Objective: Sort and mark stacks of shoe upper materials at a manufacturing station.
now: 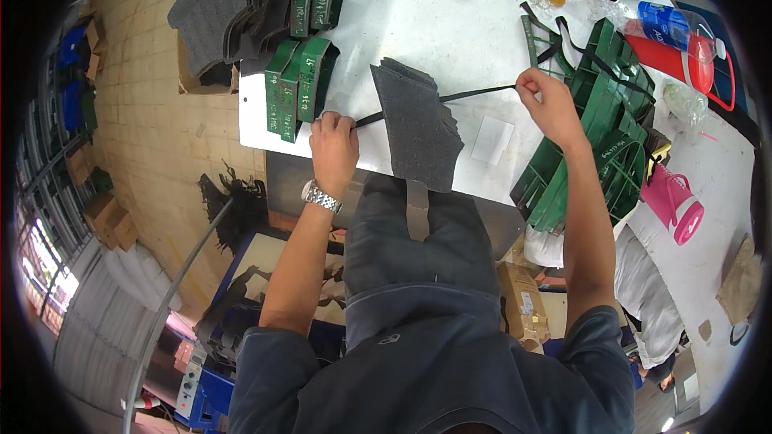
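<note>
Left hand (333,141) and right hand (545,96) each pinch an end of a black strap (474,94), taut between them over a grey stack (414,124).

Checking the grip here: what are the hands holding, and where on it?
A black strap, one end in each: left hand, right hand. It crosses a stack of grey pieces.
</note>
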A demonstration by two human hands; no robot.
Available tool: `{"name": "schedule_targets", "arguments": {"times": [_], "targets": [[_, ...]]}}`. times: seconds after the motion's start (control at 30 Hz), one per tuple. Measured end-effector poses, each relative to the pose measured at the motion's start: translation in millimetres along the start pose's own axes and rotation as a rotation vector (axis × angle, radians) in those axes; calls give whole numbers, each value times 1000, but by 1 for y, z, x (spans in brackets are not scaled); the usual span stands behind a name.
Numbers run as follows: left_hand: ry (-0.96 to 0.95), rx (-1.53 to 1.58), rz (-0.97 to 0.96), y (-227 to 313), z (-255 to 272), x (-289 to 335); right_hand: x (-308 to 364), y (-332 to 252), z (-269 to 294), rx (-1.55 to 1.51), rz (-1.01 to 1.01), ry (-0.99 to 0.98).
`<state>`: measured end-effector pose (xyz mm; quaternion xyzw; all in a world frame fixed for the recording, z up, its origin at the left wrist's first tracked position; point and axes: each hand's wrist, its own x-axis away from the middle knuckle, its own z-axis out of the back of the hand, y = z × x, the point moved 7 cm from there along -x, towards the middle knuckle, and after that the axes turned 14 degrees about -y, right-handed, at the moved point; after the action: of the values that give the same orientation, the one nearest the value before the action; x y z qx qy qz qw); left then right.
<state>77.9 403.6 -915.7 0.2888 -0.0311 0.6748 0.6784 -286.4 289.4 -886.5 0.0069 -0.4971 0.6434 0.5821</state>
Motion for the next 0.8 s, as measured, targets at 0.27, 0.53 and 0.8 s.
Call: {"name": "schedule_targets", "arguments": {"times": [0.27,0.53,0.8], "targets": [[-3,49,-56,7,13,-3,-10,5,11,246,-9,68],[-56,256,-84,3,19,28,-48,-87,18,24,219,239],[-155,535,-89,-12,24,61,-276,-248,41,-757,301,107]]}}
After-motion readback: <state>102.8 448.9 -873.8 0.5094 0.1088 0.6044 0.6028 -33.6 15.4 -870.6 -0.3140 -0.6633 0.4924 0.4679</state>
